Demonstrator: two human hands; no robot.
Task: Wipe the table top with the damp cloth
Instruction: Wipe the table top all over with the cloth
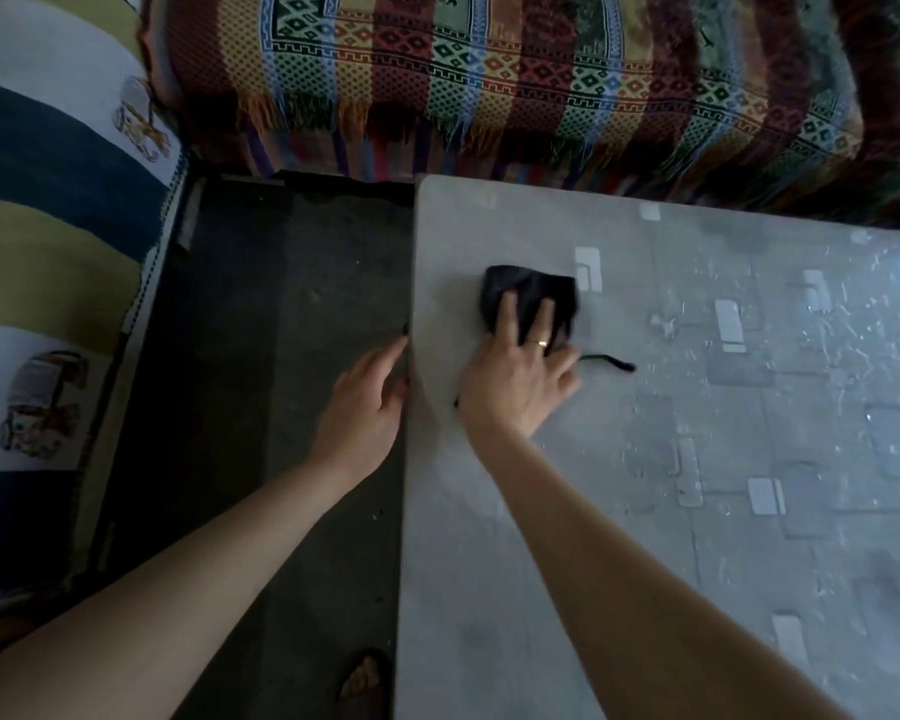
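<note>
The right hand (pixel 515 376) is pressing flat, fingers spread, on the black cloth (pixel 528 298) near the table's (pixel 619 511) far left corner. The left hand (pixel 370 402) is resting at the table's left edge, fingers loosely curled, gripping nothing visible. A patterned blanket (pixel 489 80) is lying beyond the table, a striped one (pixel 48 210) to the left, dark floor (pixel 261 356) between.

Right hand (pixel 515 387) flat on black cloth (pixel 528 296), grey table top (pixel 619 511), left hand (pixel 367 402) at its edge
</note>
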